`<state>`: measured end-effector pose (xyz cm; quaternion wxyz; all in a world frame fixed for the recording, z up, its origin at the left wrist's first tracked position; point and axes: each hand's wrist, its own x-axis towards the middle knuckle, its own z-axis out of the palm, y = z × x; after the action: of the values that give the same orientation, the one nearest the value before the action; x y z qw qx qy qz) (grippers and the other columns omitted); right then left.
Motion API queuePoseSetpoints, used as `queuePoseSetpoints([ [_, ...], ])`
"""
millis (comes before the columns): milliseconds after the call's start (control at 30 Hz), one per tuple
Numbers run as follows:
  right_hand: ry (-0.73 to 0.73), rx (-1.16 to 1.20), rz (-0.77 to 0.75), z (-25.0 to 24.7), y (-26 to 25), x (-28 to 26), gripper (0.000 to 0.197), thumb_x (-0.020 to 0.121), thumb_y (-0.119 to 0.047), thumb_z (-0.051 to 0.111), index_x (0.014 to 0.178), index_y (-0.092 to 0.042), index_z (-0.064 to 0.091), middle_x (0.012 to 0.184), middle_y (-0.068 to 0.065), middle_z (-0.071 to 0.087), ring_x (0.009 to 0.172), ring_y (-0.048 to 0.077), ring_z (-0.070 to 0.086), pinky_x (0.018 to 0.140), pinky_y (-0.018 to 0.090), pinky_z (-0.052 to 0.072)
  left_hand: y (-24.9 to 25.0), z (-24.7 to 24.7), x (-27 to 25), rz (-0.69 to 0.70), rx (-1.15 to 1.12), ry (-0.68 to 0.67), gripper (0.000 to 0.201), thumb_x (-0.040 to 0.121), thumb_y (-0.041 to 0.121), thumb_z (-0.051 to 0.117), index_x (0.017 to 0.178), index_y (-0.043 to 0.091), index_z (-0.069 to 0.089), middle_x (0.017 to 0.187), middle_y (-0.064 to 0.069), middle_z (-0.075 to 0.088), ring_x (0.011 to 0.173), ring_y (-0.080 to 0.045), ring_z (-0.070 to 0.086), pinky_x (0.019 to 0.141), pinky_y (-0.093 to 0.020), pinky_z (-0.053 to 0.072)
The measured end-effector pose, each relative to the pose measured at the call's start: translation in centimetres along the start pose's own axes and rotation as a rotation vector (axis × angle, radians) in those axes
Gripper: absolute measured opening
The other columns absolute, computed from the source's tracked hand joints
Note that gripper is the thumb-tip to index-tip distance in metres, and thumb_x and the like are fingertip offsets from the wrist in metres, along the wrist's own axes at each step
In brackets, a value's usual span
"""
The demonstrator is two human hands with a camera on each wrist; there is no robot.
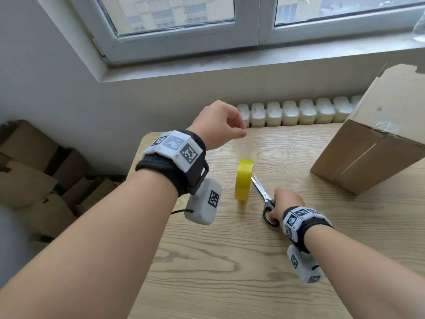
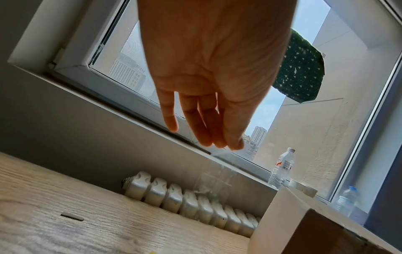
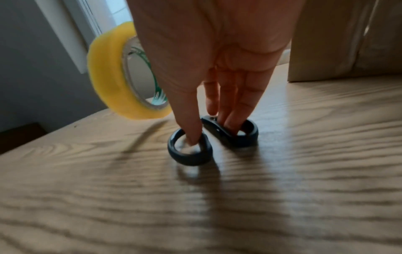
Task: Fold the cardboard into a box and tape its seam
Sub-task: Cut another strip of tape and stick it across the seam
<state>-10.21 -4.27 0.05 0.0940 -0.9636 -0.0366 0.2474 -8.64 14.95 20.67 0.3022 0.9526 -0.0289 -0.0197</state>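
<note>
A yellow tape roll point(image 1: 243, 180) point(image 3: 108, 73) is upright on its edge at mid-table; whether it touches the wood I cannot tell. My left hand point(image 1: 241, 132) point(image 2: 226, 146) is raised above it. Its thumb and fingers pinch the end of a clear tape strip point(image 2: 214, 180) that runs down toward the roll. My right hand point(image 1: 276, 215) point(image 3: 208, 134) grips black-handled scissors point(image 1: 259, 189) point(image 3: 189, 154) lying on the table right of the roll, thumb in one loop and fingers in the other. The folded cardboard box point(image 1: 379, 146) point(image 3: 348, 43) point(image 2: 304, 232) stands at the far right.
The wooden table point(image 1: 230, 272) ends at a rounded left edge, with flattened cardboard point(image 1: 34, 180) stacked on the floor beyond it. A white radiator point(image 1: 299, 112) runs behind the table below the window sill point(image 1: 253, 65). Water bottles point(image 2: 282, 166) stand on the sill.
</note>
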Motion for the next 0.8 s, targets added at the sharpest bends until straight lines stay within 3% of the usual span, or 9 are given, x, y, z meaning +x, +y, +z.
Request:
queuePoseSetpoints([
  [200, -0.006, 0.083, 0.018, -3.2, 1.0, -0.1, 0.029, 0.082, -0.03, 0.064, 0.107, -0.021, 0.054, 0.097, 0.002, 0.063, 0.085, 0.022, 0.059, 0.069, 0.029, 0.048, 0.6, 0.9, -0.2, 0.013, 0.01, -0.08, 0.009, 0.083, 0.023, 0.073, 0.075, 0.022, 0.069, 0.08, 0.01, 0.067, 0.078, -0.006, 0.064, 0.07, -0.024, 0.051],
  [367, 0.028, 0.156, -0.046, -7.2, 3.7, -1.0, 0.028, 0.079, -0.029, 0.07, 0.105, -0.027, 0.059, 0.091, -0.003, 0.065, 0.081, 0.019, 0.059, 0.065, 0.026, 0.045, 1.2, 1.2, -0.4, 0.002, 0.02, -0.088, 0.012, 0.083, 0.024, 0.072, 0.073, 0.026, 0.067, 0.081, 0.01, 0.067, 0.081, -0.008, 0.064, 0.077, -0.029, 0.055],
  [433, -0.008, 0.137, -0.103, -8.9, 4.3, -1.7, 0.043, 0.07, -0.033, 0.081, 0.104, -0.029, 0.055, 0.093, -0.005, 0.064, 0.085, 0.017, 0.058, 0.071, 0.027, 0.048, 1.5, 1.2, -0.5, -0.003, 0.033, -0.082, 0.012, 0.083, 0.024, 0.072, 0.073, 0.026, 0.067, 0.083, 0.008, 0.068, 0.082, -0.009, 0.064, 0.077, -0.031, 0.055],
  [533, -0.038, 0.007, -0.202, -10.8, 4.6, -2.7, 0.06, 0.062, -0.037, 0.087, 0.109, -0.028, 0.052, 0.098, -0.005, 0.05, 0.091, 0.017, 0.052, 0.076, 0.03, 0.046, 1.8, 1.3, -0.7, -0.009, 0.058, -0.084, 0.015, 0.083, 0.025, 0.072, 0.071, 0.029, 0.065, 0.086, 0.008, 0.068, 0.085, -0.011, 0.065, 0.076, -0.034, 0.056],
  [667, -0.022, -0.206, -0.319, -11.6, 3.7, -3.3, 0.046, 0.079, -0.03, 0.075, 0.12, -0.025, 0.054, 0.113, -0.001, 0.05, 0.101, 0.019, 0.051, 0.08, 0.029, 0.044, 2.1, 1.3, -1.1, -0.018, 0.087, -0.078, 0.018, 0.083, 0.027, 0.072, 0.069, 0.033, 0.064, 0.085, 0.009, 0.066, 0.085, -0.01, 0.064, 0.083, -0.036, 0.055],
  [800, 0.0, -0.251, -0.35, -11.2, 1.9, -3.7, 0.044, 0.084, -0.035, 0.066, 0.125, -0.024, 0.053, 0.121, 0.004, 0.052, 0.108, 0.025, 0.054, 0.087, 0.037, 0.049, 2.5, 1.3, -1.5, -0.016, 0.117, -0.08, 0.016, 0.083, 0.028, 0.072, 0.07, 0.034, 0.064, 0.084, 0.01, 0.066, 0.085, -0.01, 0.063, 0.084, -0.038, 0.055],
])
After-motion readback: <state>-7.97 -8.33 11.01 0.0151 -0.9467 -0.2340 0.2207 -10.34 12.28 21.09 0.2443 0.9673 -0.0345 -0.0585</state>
